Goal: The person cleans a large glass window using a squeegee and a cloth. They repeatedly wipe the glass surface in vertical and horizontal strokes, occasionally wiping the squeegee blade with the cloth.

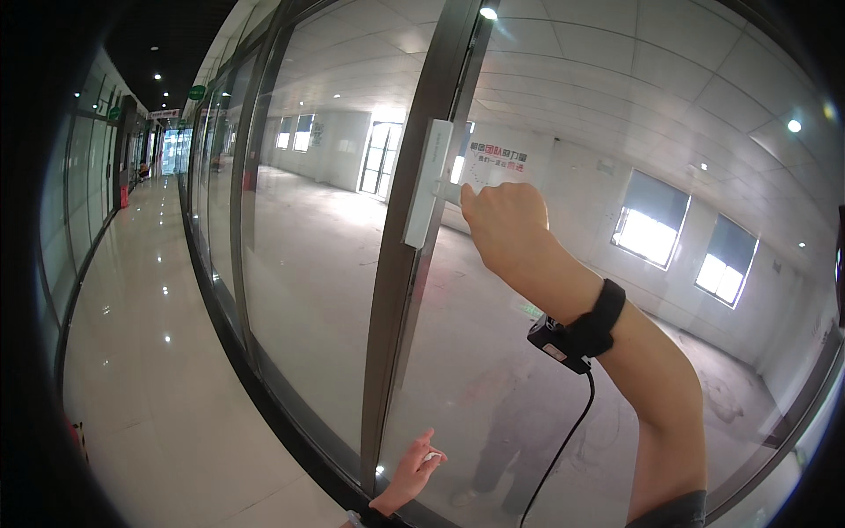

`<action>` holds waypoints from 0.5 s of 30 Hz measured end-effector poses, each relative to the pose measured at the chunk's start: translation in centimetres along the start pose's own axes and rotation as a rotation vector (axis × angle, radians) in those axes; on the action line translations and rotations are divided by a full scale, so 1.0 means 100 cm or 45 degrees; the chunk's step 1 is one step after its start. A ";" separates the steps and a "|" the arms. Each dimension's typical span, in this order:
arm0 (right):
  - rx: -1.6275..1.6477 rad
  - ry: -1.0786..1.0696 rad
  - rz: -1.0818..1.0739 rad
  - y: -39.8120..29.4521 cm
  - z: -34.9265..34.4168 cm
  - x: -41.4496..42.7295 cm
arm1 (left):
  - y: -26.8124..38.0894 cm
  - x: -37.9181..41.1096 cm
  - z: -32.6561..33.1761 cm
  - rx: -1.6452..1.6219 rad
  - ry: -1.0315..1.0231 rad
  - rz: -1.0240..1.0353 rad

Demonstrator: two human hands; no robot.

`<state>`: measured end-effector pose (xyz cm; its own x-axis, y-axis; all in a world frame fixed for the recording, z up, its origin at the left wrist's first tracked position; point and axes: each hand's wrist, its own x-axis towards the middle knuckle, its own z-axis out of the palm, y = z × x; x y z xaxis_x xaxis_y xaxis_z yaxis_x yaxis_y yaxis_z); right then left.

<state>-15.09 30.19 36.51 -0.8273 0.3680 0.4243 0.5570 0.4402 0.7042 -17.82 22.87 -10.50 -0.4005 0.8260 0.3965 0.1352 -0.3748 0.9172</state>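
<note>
My right hand point(507, 214) is closed around the lever handle point(449, 192) of a framed glass door, with a black strap and a small black boxed device point(561, 343) at the wrist. A white lock plate point(428, 185) bearing writing is mounted on the dark metal door frame point(389, 317), just left of that hand. Low in the view, my left hand point(412, 468) is near the glass, its index finger extended. A small white object point(432, 456) shows between its curled fingers; its kind is unclear.
To the left runs a corridor with a glossy tiled floor point(152, 343), glass walls and a distant red object point(124, 196). Behind the glass lies a room with windows point(650, 221) and wall lettering. A black cable point(561, 449) hangs from the wrist device.
</note>
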 end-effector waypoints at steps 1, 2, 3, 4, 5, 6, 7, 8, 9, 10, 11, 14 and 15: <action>-0.013 -0.048 -0.004 0.000 -0.002 0.000 | -0.003 0.000 0.004 -0.007 0.009 0.055; -0.026 0.016 0.009 0.005 -0.002 -0.006 | -0.004 0.000 0.005 0.002 -0.021 0.038; -0.028 0.075 0.009 0.011 0.003 -0.014 | 0.003 -0.001 0.004 0.013 -0.042 0.006; -0.025 0.143 0.005 0.020 0.006 -0.025 | 0.012 -0.003 0.001 0.028 -0.054 -0.024; -0.048 0.327 -0.060 0.032 0.013 -0.046 | 0.019 -0.003 0.000 0.015 -0.044 -0.041; -0.074 0.504 -0.124 0.048 0.018 -0.073 | 0.025 -0.002 0.000 -0.003 -0.039 -0.060; -0.019 0.423 -0.055 0.062 0.012 -0.098 | 0.027 -0.002 0.003 -0.024 -0.043 -0.073; -0.016 0.425 -0.045 0.071 0.008 -0.122 | 0.028 -0.005 -0.001 0.018 -0.027 -0.071; 0.026 0.237 0.075 0.072 -0.010 -0.144 | 0.028 -0.008 -0.007 0.067 -0.011 -0.068; 0.019 0.241 0.102 0.077 -0.011 -0.159 | 0.027 -0.010 -0.014 0.116 -0.008 -0.065; 0.057 0.302 0.064 0.074 -0.007 -0.156 | 0.026 -0.011 -0.020 0.104 0.016 -0.077; 0.179 0.359 0.057 0.055 0.019 -0.150 | 0.023 -0.004 -0.017 0.152 -0.042 -0.013; 0.195 0.313 0.077 0.040 0.032 -0.135 | 0.026 0.004 -0.012 0.236 -0.074 0.077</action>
<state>-1.47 29.63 31.80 -0.7747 0.1964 0.6011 0.5948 0.5491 0.5871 -18.75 21.76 -7.99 -0.3347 0.8292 0.4478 0.3242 -0.3448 0.8809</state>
